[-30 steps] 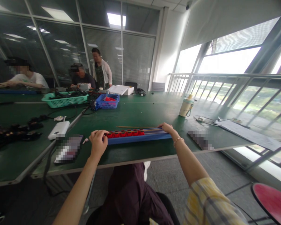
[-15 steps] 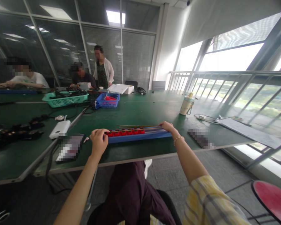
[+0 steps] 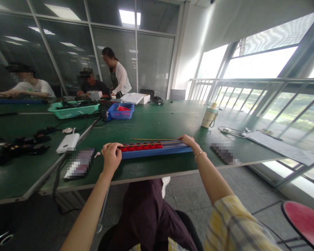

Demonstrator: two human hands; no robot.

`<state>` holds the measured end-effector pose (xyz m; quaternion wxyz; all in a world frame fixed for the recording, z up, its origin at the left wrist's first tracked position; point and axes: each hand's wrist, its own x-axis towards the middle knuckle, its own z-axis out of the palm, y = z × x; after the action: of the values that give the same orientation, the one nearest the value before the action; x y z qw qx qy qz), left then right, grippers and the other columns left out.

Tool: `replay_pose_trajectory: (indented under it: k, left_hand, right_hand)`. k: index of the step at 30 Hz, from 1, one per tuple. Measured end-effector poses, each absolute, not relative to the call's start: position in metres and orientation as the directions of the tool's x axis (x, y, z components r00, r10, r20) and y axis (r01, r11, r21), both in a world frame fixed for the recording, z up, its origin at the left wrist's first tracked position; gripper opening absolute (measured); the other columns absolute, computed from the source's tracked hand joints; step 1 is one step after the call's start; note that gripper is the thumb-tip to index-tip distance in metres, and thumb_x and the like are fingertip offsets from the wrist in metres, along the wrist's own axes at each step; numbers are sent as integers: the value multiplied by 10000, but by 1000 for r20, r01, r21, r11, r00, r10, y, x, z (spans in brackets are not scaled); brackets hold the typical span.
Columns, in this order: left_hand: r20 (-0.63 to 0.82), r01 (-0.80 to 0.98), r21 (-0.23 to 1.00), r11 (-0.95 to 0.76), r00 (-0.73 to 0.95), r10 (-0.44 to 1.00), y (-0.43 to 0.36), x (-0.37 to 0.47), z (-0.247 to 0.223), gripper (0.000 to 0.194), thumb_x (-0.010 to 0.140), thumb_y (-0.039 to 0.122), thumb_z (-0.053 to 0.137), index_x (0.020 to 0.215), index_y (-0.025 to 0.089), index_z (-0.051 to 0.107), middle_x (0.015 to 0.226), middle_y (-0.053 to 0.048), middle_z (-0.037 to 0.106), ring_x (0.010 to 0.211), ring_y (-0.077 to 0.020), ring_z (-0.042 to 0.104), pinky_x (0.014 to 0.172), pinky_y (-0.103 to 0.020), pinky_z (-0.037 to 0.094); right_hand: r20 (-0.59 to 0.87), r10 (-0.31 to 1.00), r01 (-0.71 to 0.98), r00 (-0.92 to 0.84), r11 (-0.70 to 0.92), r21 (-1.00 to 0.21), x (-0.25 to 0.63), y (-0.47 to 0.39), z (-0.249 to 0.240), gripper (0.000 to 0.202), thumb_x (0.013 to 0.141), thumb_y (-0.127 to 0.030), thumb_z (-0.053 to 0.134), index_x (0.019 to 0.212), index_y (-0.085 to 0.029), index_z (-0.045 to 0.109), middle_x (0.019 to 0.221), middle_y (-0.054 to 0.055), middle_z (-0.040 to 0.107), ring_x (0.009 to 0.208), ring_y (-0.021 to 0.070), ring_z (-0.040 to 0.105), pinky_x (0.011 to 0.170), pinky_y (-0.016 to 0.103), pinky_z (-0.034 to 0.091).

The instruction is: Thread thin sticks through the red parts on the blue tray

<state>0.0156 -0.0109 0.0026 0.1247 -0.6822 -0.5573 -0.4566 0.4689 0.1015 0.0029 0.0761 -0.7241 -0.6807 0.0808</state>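
A long blue tray [image 3: 151,152] lies along the table near its front edge. Several red blocks [image 3: 138,146] stand in a row in its left and middle part, with thin rods [image 3: 170,143] running lengthwise over and beside them. Another thin rod [image 3: 143,139] lies just behind the tray. My left hand [image 3: 112,156] is closed at the tray's left end, fingers curled over the rod ends there. At the right end my right hand [image 3: 187,141] is closed around the rods, close to the tray's rim. The fingertips of both hands are partly hidden.
Left of the tray lie a phone [image 3: 80,164] and a white power bank [image 3: 68,143]. Behind are a green basket [image 3: 74,111] and a blue basket [image 3: 121,112]. A bottle [image 3: 209,116] and another phone [image 3: 222,153] are on the right. Three people are across the table.
Both of my hands keep their places at the tray's ends. The standing person at the back has leaned forward over the table. The view has shifted very slightly.
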Motion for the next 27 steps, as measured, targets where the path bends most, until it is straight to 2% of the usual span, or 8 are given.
replay_pose_trajectory:
  k: [14, 18, 21, 24, 27]
  left_hand:
    - [756, 872, 348, -345, -43, 653, -13, 17, 6, 247, 849, 137, 461, 908, 237, 679, 983, -52, 718, 1062, -288, 506, 923, -440, 356]
    - [756, 875, 345, -341, -44, 654, -13, 18, 6, 247, 850, 138, 462, 910, 237, 681, 988, -53, 716, 1065, -287, 508, 929, -445, 358]
    - [761, 876, 336, -345, -38, 648, -12, 18, 5, 246, 855, 141, 462, 912, 233, 683, 992, -54, 717, 1063, -287, 506, 930, -447, 361]
    - [766, 877, 329, -350, -31, 642, -11, 17, 3, 248, 857, 141, 461, 914, 229, 686, 987, -51, 718, 1060, -286, 502, 930, -444, 361]
    - [773, 878, 324, -352, -32, 633, -10, 17, 2, 255, 854, 135, 459, 912, 229, 688, 987, -47, 721, 1063, -287, 498, 931, -443, 361]
  right_hand:
    - [4, 999, 977, 52, -50, -205, 474, 109, -5, 482, 885, -164, 411, 1186, -330, 749, 1171, 46, 746, 1139, 276, 655, 1042, 468, 420]
    - [70, 996, 971, 49, -31, -236, 473, 105, -6, 451, 902, -195, 407, 1160, -319, 754, 1192, 36, 736, 1133, 256, 647, 1004, 415, 444]
    - [160, 985, 948, 65, -11, -317, 474, 102, -11, 433, 883, -187, 414, 1135, -285, 753, 1144, 37, 748, 1075, 233, 656, 935, 350, 468]
    - [278, 954, 878, 113, 35, -478, 477, 100, -14, 403, 852, -183, 423, 1068, -238, 760, 1031, 55, 761, 968, 212, 661, 849, 299, 476]
    - [408, 900, 761, 155, 155, -630, 479, 97, -13, 395, 876, -266, 410, 1076, -209, 745, 909, 64, 740, 806, 192, 627, 765, 295, 479]
